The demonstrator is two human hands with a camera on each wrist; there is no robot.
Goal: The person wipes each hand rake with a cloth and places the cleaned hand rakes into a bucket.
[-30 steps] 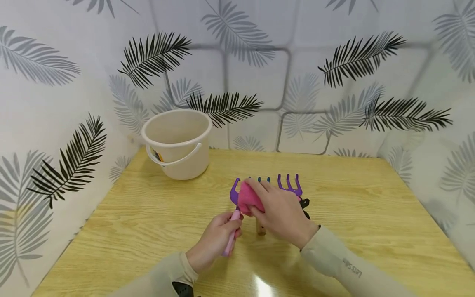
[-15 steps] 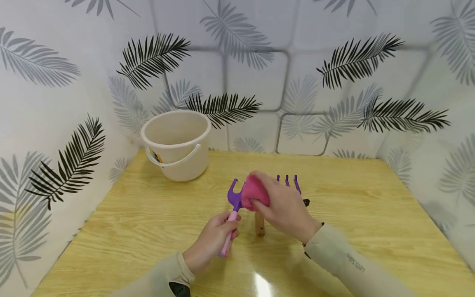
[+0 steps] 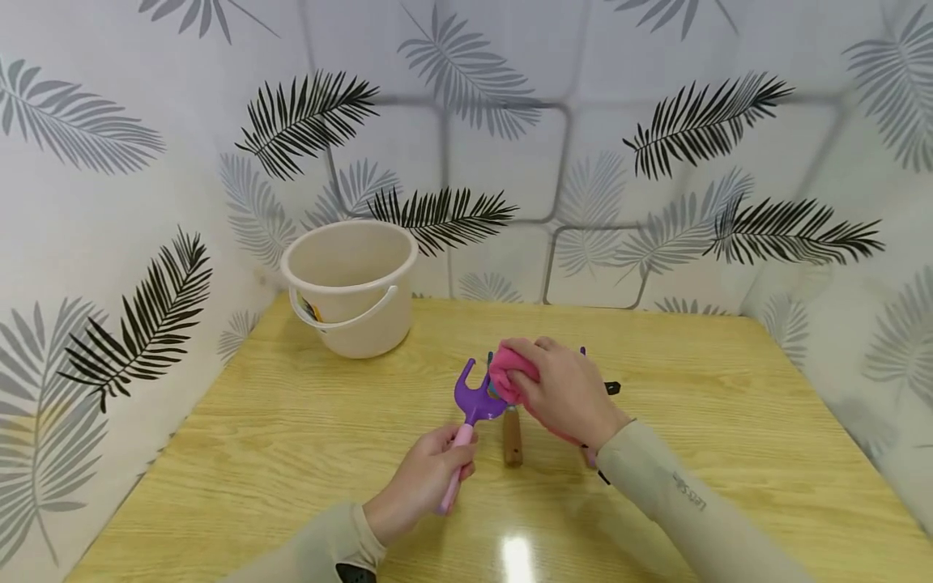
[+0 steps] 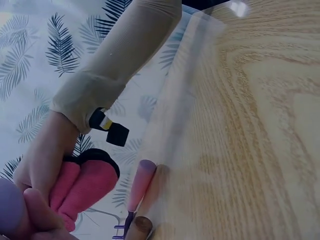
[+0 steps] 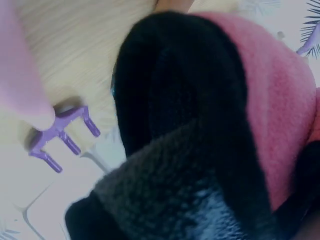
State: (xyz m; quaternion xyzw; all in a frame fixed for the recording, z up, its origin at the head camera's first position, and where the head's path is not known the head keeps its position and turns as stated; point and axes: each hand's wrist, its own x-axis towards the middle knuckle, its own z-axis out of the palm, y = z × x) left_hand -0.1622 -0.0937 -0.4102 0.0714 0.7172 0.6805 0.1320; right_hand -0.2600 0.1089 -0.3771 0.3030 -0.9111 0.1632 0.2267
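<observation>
My left hand grips the pink handle of a purple-headed hand rake, its tines pointing away from me above the table. With my right hand I pinch a pink cloth against the rake's right-hand tines, which it covers. In the left wrist view, the cloth hangs in folds with a black edge. Under my hands lies a wooden-handled tool with teal tines, partly hidden. A second purple rake shows in the right wrist view; in the head view my right hand mostly covers it.
A cream bucket with a white handle stands at the table's back left. The wooden table ends at a wall covering with a feather print. A small black strap end pokes out beyond my right hand.
The cloth has shifted with my right hand from the rake's head to its right tines, uncovering more purple. The rake has turned slightly in my left hand, which keeps its grip.
</observation>
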